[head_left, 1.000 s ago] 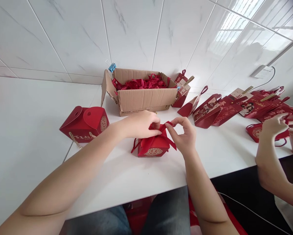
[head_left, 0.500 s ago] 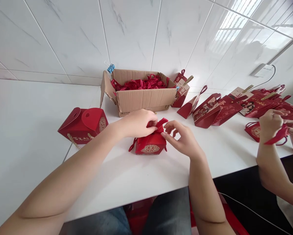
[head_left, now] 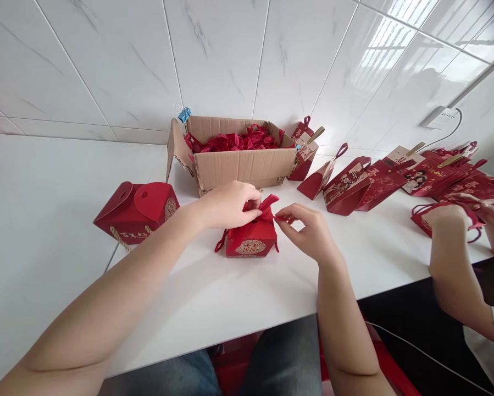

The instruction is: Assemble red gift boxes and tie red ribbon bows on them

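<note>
A small red box (head_left: 250, 245) with a gold round emblem stands on the white table (head_left: 214, 308), between my hands. Red ribbon (head_left: 268, 204) is gathered at its top, one end sticking up. My left hand (head_left: 235, 203) pinches the ribbon at the top left of the box. To the right, my right hand (head_left: 302, 224) has its thumb and forefinger closed on a ribbon end beside the box's upper corner. Dark red cord loops hang at the box's sides.
Behind stands a cardboard box (head_left: 247, 169) full of red ribbons. At left is a larger red box (head_left: 137, 212) with rope handles. Several red gift boxes (head_left: 348, 186) line the back right, near another person's hands (head_left: 450, 217).
My right thumb and forefinger have closed on a ribbon end; they were looser before. My left hand still pinches the ribbon. The other person's hands have lowered onto a red box.
</note>
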### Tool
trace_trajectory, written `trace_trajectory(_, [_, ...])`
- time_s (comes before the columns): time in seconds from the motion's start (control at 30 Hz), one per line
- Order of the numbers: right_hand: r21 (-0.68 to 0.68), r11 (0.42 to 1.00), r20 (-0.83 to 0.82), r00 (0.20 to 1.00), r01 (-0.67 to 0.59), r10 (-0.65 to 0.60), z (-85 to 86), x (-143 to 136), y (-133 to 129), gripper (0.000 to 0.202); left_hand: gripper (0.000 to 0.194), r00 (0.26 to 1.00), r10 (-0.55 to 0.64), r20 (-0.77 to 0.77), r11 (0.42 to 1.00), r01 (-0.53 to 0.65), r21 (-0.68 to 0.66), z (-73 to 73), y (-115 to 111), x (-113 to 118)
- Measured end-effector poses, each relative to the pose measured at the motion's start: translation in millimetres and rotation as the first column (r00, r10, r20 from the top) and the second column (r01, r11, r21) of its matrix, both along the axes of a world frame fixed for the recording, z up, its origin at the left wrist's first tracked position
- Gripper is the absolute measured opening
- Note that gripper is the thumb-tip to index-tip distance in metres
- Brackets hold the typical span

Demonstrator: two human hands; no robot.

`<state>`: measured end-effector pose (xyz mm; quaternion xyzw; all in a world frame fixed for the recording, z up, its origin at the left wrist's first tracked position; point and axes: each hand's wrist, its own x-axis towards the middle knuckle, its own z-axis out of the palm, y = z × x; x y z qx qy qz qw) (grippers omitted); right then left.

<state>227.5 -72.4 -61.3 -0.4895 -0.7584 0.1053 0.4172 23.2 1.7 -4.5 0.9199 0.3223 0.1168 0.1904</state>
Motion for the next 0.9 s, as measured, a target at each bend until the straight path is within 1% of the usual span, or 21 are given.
trace_trajectory(0.1, [0.063,0.998,-0.016,1.0,-0.011,0.012,2.4,-1,-1,0.011,0.02,1.0,0.005,-0.011,1.0,-0.005,0.002,-0.9,2,0])
trace_trajectory(0.17, [0.124,0.991,-0.019,0.999,-0.041,0.043,3.5,-2,-2,0.011,0.02,1.0,0.004,-0.013,1.0,-0.004,-0.005,-1.4,3,0])
trace_trajectory(0.27, [0.216,0.968,0.016,0.992,-0.128,0.127,4.2,-2,-4,0.012,0.019,1.0,0.008,-0.016,1.0,-0.009,-0.02,-2.6,5,0])
trace_trajectory(0.33, [0.244,0.951,0.06,0.982,-0.189,0.179,4.5,-3,-5,0.012,0.019,0.999,0.017,-0.031,1.0,-0.018,-0.021,-4.0,5,0])
trace_trajectory(0.47, [0.223,0.94,0.117,0.964,-0.26,0.239,5.3,-7,-6,0.012,0.019,0.997,0.025,-0.069,1.0,-0.024,0.008,-6.3,5,2])
trace_trajectory(0.6, [0.21,0.917,0.08,0.941,-0.338,0.328,7.0,-10,-8,0.012,0.019,0.993,0.025,-0.113,0.998,-0.019,0.055,-6.4,4,4])
trace_trajectory(0.67, [0.17,0.916,0.067,0.932,-0.363,0.357,8.6,-10,-9,0.013,0.019,0.991,0.027,-0.127,0.998,-0.019,0.064,-6.4,4,5])
trace_trajectory(0.73, [0.098,0.917,0.061,0.922,-0.386,0.382,10.2,-8,-9,0.013,0.02,0.991,0.025,-0.128,0.999,-0.02,0.042,-6.0,4,4])
trace_trajectory(0.77, [0.074,0.913,0.05,0.916,-0.4,0.397,10.7,-7,-9,0.017,0.02,0.992,0.022,-0.121,1.0,-0.02,0.017,-5.1,5,3])
trace_trajectory(0.8, [0.07,0.908,0.022,0.911,-0.412,0.412,10.8,-6,-9,0.024,0.021,0.995,0.022,-0.101,1.0,-0.023,-0.012,-3.6,5,2])
trace_trajectory(0.83, [0.092,0.907,-0.025,0.91,-0.411,0.414,10.4,-5,-8,0.034,0.023,0.997,0.032,-0.069,0.999,-0.034,-0.038,-1.2,5,-1])
trace_trajectory(0.87, [0.133,0.914,-0.091,0.913,-0.383,0.397,9.5,-4,-7,0.042,0.025,0.998,0.057,-0.026,0.997,-0.058,-0.05,2.2,4,-4])
trace_trajectory(0.9, [0.176,0.933,-0.173,0.923,-0.315,0.344,8.0,-4,-5,0.047,0.027,0.995,0.098,0.021,0.994,-0.097,-0.045,6.5,3,-7])
